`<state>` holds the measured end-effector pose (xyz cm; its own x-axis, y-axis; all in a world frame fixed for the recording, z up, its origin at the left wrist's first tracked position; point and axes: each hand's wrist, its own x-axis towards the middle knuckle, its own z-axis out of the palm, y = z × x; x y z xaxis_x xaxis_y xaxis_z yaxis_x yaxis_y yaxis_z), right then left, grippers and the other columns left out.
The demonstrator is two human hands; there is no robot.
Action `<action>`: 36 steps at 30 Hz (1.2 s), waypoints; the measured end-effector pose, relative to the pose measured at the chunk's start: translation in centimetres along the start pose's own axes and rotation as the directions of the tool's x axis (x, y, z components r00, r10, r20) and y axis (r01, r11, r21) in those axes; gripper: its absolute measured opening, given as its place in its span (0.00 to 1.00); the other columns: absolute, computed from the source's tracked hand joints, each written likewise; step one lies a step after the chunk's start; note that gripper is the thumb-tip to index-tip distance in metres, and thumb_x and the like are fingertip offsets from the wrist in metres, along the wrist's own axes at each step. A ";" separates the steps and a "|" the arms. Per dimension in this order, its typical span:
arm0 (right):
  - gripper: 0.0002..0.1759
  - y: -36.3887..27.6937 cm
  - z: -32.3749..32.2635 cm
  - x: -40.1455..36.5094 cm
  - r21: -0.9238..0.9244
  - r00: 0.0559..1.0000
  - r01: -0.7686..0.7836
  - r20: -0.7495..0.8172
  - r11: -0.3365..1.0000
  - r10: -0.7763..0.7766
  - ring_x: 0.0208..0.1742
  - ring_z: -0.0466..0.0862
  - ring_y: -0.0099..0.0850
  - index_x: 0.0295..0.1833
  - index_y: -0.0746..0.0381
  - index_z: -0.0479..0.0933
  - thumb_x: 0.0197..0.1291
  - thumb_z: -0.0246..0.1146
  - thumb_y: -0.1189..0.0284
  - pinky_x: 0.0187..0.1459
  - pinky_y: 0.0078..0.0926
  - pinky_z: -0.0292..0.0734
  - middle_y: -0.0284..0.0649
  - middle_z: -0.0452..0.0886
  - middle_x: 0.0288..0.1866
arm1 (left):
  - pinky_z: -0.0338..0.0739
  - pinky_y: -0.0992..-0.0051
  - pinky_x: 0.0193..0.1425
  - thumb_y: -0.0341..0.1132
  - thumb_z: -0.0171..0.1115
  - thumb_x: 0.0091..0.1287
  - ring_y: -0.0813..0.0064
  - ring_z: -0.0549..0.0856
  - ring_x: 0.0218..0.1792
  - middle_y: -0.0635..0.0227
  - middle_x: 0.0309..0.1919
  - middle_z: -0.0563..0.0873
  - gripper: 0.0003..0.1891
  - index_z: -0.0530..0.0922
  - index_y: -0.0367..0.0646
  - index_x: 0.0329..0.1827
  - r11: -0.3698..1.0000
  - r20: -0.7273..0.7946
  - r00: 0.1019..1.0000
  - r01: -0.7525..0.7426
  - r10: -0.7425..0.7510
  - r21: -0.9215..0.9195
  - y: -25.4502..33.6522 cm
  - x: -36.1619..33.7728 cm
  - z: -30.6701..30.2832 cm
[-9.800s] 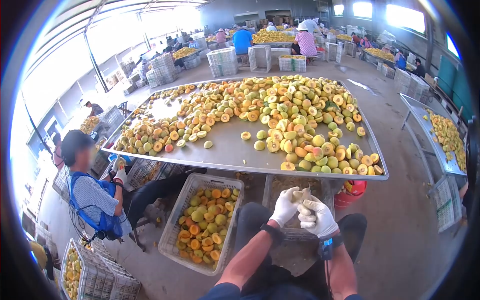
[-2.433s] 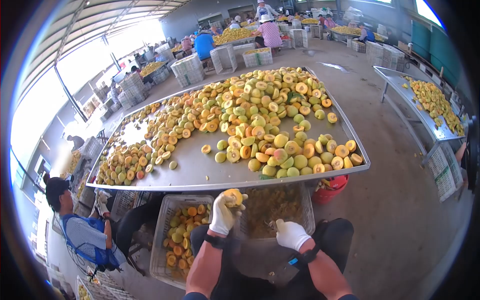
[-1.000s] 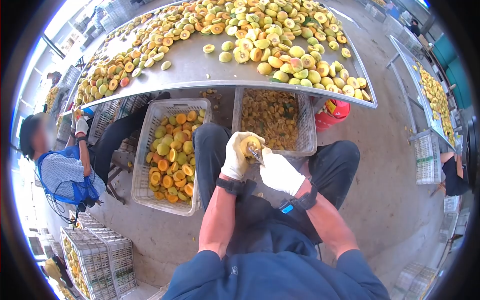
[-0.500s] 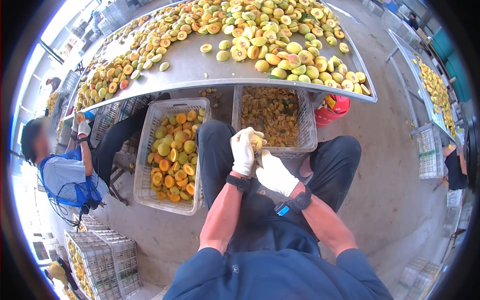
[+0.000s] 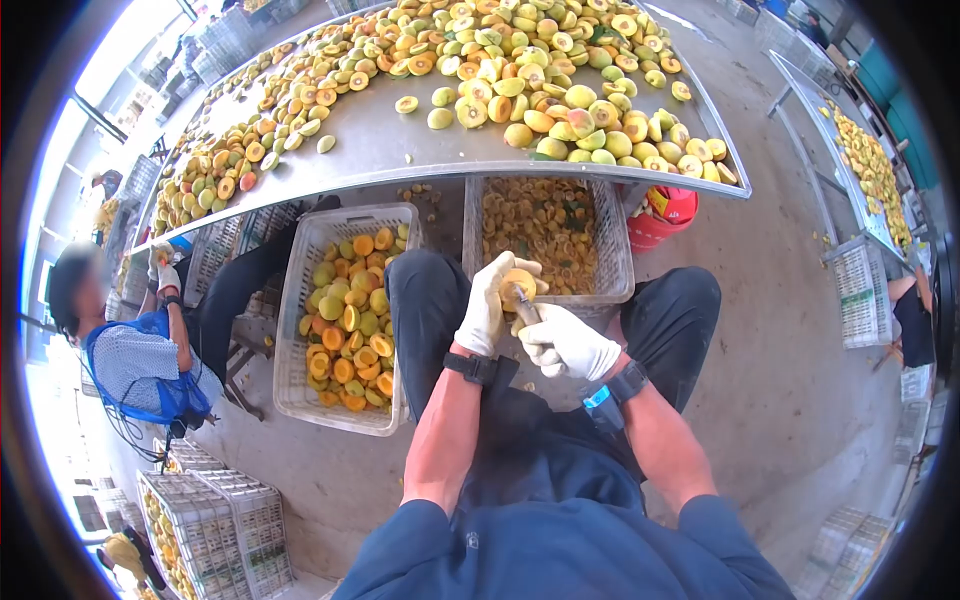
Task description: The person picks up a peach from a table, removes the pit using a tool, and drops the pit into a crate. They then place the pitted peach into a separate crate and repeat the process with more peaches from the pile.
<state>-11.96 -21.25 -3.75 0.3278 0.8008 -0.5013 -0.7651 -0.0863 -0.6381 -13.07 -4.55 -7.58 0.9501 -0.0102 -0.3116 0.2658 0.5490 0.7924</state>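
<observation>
My left hand [image 5: 488, 305], in a white glove, holds a halved yellow fruit [image 5: 517, 287] with its cut face up. In my right hand [image 5: 566, 340], also gloved, is a small metal tool [image 5: 526, 309] whose tip touches the cut face. Both hands are above my lap, near a crate [image 5: 628, 262] of small brownish-yellow pieces. Left of my knee stands a white crate [image 5: 284, 345] of halved, pitted fruit. Beyond them, a metal table [image 5: 370, 128] bears a large heap of halved fruit [image 5: 520, 80].
At the left sits a person [image 5: 150, 360] with gloved hands at the table edge. Stacked crates [image 5: 215, 520] stand at the lower left. A red bag [image 5: 660, 220] is under the table's right side. Another fruit table [image 5: 820, 150] stands at the far right.
The fruit's cut face has turned into view, and the tool now shows against it. My right hand has moved slightly right and turned, its fingers now visible.
</observation>
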 end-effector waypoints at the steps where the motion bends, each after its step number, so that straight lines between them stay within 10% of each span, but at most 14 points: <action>1: 0.07 -0.2 0.0 -0.1 0.001 1.000 0.002 0.000 1.000 -0.002 0.17 0.65 0.16 0.46 0.58 0.69 0.64 0.58 0.72 0.15 0.15 0.57 0.29 0.69 0.26 | 0.83 0.71 0.38 0.54 0.49 0.75 0.67 0.86 0.30 0.55 0.33 0.87 0.27 0.80 0.34 0.45 0.996 -0.022 0.998 -0.060 0.058 -0.061 0.1 -0.4 0.7; 4: 0.06 -0.6 0.3 -0.2 0.137 0.999 0.012 0.028 0.990 -0.016 0.16 0.64 0.15 0.44 0.58 0.69 0.64 0.59 0.72 0.14 0.15 0.56 0.29 0.69 0.26 | 0.83 0.73 0.37 0.58 0.45 0.76 0.69 0.85 0.28 0.56 0.33 0.87 0.30 0.78 0.35 0.51 0.984 -0.072 0.983 -0.174 0.171 -0.039 0.0 -0.4 1.6; 10: 0.06 -0.2 1.0 -0.2 -0.129 0.987 0.050 -0.145 0.990 -0.068 0.17 0.65 0.15 0.44 0.58 0.70 0.65 0.59 0.72 0.14 0.14 0.57 0.29 0.70 0.26 | 0.82 0.72 0.34 0.53 0.52 0.73 0.67 0.85 0.27 0.56 0.29 0.86 0.26 0.81 0.34 0.42 0.990 -0.021 0.993 0.114 -0.116 -0.089 -0.3 0.9 0.8; 15: 0.06 -0.1 -1.2 0.3 0.166 0.999 -0.017 0.040 0.986 0.010 0.16 0.65 0.14 0.45 0.60 0.71 0.65 0.59 0.72 0.14 0.13 0.57 0.28 0.70 0.26 | 0.82 0.71 0.34 0.51 0.52 0.74 0.67 0.86 0.28 0.55 0.30 0.86 0.25 0.80 0.32 0.48 0.996 0.015 0.996 0.084 -0.084 -0.022 -0.4 1.3 0.6; 20: 0.05 -1.2 -1.9 0.4 0.392 0.994 -0.001 0.098 0.920 -0.040 0.14 0.62 0.11 0.47 0.63 0.73 0.69 0.57 0.74 0.14 0.10 0.57 0.25 0.69 0.24 | 0.81 0.77 0.33 0.53 0.49 0.77 0.73 0.85 0.27 0.54 0.38 0.86 0.26 0.73 0.39 0.61 0.942 0.003 0.996 -0.082 0.088 -0.326 -0.5 0.7 2.5; 28: 0.08 -2.1 -3.2 0.3 0.607 0.916 -0.184 0.390 0.773 -0.088 0.14 0.64 0.13 0.48 0.66 0.73 0.70 0.53 0.73 0.12 0.12 0.58 0.27 0.67 0.23 | 0.82 0.77 0.34 0.49 0.52 0.76 0.75 0.84 0.28 0.56 0.35 0.86 0.22 0.76 0.37 0.57 0.932 -0.002 0.935 -0.353 0.354 0.078 0.2 1.3 3.6; 36: 0.13 -1.5 -4.6 2.9 0.791 0.823 -0.312 0.502 0.526 -0.267 0.15 0.65 0.12 0.50 0.69 0.75 0.72 0.48 0.72 0.11 0.12 0.61 0.27 0.64 0.22 | 0.82 0.75 0.31 0.50 0.52 0.75 0.74 0.84 0.30 0.59 0.31 0.84 0.22 0.78 0.36 0.52 0.969 0.058 0.969 -0.241 0.238 0.047 0.8 4.3 3.5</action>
<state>-7.29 -21.52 -6.98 0.1959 0.9793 0.0515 -0.9433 0.1738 0.2828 -8.17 -7.09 -6.44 0.9940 0.0722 -0.0826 0.0361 0.4956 0.8678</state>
